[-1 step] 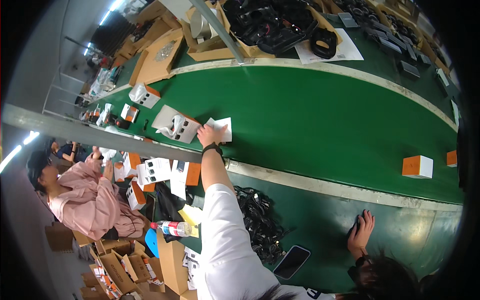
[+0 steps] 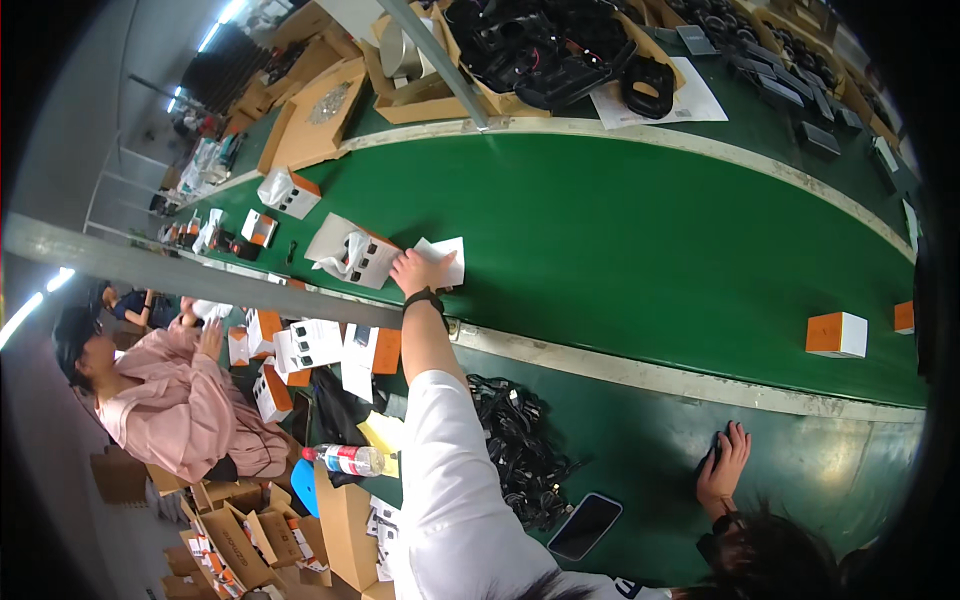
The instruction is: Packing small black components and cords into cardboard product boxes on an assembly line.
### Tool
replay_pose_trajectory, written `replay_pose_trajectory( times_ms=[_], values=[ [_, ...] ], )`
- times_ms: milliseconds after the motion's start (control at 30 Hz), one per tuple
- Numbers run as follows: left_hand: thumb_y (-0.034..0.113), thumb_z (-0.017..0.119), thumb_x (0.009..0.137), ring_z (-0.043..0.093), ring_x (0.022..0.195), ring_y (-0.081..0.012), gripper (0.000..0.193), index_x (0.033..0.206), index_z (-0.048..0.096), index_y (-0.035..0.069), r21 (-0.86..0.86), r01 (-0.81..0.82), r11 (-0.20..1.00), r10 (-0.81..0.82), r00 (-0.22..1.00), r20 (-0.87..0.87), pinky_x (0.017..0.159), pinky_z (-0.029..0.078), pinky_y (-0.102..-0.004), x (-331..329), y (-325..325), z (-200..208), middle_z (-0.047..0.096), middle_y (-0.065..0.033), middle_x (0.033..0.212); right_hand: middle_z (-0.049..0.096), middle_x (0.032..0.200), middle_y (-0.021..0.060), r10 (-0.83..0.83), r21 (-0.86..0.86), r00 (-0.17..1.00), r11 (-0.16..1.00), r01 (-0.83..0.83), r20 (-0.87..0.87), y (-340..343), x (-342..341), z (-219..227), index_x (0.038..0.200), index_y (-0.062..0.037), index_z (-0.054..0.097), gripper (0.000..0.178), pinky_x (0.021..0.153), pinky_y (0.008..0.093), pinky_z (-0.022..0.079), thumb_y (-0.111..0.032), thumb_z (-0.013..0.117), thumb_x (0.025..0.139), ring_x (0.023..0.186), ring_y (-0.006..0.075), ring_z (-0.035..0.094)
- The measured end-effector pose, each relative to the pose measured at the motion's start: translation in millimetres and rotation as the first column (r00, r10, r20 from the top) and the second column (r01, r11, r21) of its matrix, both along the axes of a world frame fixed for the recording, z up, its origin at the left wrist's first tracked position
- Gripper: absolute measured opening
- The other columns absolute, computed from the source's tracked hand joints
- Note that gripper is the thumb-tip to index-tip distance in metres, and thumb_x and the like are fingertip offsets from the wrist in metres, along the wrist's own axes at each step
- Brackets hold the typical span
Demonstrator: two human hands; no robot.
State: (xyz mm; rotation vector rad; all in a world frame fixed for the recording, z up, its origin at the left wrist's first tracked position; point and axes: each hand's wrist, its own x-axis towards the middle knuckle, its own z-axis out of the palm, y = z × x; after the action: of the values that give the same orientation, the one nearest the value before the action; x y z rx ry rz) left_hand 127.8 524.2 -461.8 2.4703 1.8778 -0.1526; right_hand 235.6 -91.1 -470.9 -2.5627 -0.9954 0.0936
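Note:
My left hand (image 2: 420,272) reaches across the green belt at the centre left. Its fingertips touch the side of an open white-and-orange box (image 2: 372,262), from which crumpled white wrapping sticks out. Under the palm and thumb lies a folded white card or flap (image 2: 446,252); whether it is joined to the box is hidden. At the lower right, my right hand (image 2: 727,468) rests low over the green table with bent fingers. A black object (image 2: 710,457), partly covered by the hand, shows by its thumb side; its kind is unclear.
A heap of black cables (image 2: 520,455) and a dark-screened phone (image 2: 585,525) lie on the near table. A red-capped bottle (image 2: 350,460) is to the left, by white-and-orange boxes (image 2: 308,345). A person in pink (image 2: 195,400) sits beyond. Another box (image 2: 837,334) stands at right.
My left hand has shifted very slightly left against the box and card. The hand of the person in pink has risen a little. My right hand looks unchanged.

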Motion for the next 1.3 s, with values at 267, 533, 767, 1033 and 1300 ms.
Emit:
replay_pose_trajectory(
  times_ms=[267, 533, 767, 1033, 1300],
  values=[
    [0.08, 0.058, 0.049, 0.031, 0.125, -0.0306, 0.118, 0.127, 0.037, -0.006, -0.09, 0.033, 0.995, -0.043, 0.994, -0.103, 0.1, 0.023, -0.0512, -12.7, 22.8, 8.3, 0.041, -0.0172, 0.13, 0.039, 0.129, 0.0205, 0.021, -0.002, 1.0, 1.0, -0.021, 0.001, 7.1, -0.8, 0.1, 0.11, -0.001, 0.045, 0.035, 0.104, 0.0558, 0.017, -0.003, 0.048, 0.076, 0.124, 0.0402, 0.031],
    [0.066, 0.069, 0.052, 0.044, 0.116, -0.0284, 0.08, 0.104, 0.063, 0.007, -0.055, 0.121, 0.991, -0.117, 0.991, 0.062, 0.099, 0.022, -0.0529, 2.3, 12.4, 7.7, 0.054, -0.0133, 0.119, 0.04, 0.129, 0.0196, 0.019, 0.009, 1.0, 1.0, -0.019, 0.004, 8.4, 0.1, 0.5, 0.111, -0.0014, 0.045, 0.036, 0.104, 0.0553, 0.018, -0.003, 0.048, 0.076, 0.124, 0.0392, 0.032],
    [0.048, 0.076, 0.057, 0.058, 0.082, -0.0319, 0.053, 0.083, 0.065, 0.003, 0.008, 0.225, 0.974, -0.199, 0.845, 0.497, 0.083, 0.038, -0.0393, 29.2, 14.6, 38.8, 0.065, -0.0135, 0.077, 0.039, 0.13, 0.019, 0.022, 0.021, 1.0, 1.0, -0.022, -0.014, 9.5, 4.6, 5.9, 0.112, -0.0019, 0.045, 0.036, 0.105, 0.0545, 0.018, -0.003, 0.048, 0.076, 0.124, 0.0387, 0.032],
    [0.025, 0.078, 0.063, 0.055, 0.065, -0.0147, 0.04, 0.085, 0.061, -0.003, -0.476, 0.463, 0.748, -0.024, 0.736, 0.677, 0.059, 0.044, -0.0278, -12.9, -102.1, 163.1, 0.063, -0.0082, 0.074, 0.04, 0.131, 0.0166, 0.041, 0.004, 0.999, 0.999, -0.041, -0.003, 4.6, -2.1, -1.5, 0.113, -0.0013, 0.046, 0.035, 0.106, 0.0511, 0.017, -0.003, 0.046, 0.078, 0.124, 0.0356, 0.032],
    [0.04, 0.082, 0.05, 0.059, 0.092, -0.0273, 0.076, 0.104, 0.059, -0.007, -0.747, -0.237, 0.621, 0.085, 0.968, -0.236, 0.082, 0.046, -0.0323, -331.0, -240.9, 217.9, 0.062, -0.0191, 0.099, 0.04, 0.132, 0.0135, 0.05, 0.027, 0.992, 0.998, -0.054, 0.117, 10.1, -1.6, -0.4, 0.115, -0.002, 0.046, 0.032, 0.107, 0.047, 0.019, -0.009, 0.044, 0.084, 0.125, 0.0312, 0.033]
  ],
)
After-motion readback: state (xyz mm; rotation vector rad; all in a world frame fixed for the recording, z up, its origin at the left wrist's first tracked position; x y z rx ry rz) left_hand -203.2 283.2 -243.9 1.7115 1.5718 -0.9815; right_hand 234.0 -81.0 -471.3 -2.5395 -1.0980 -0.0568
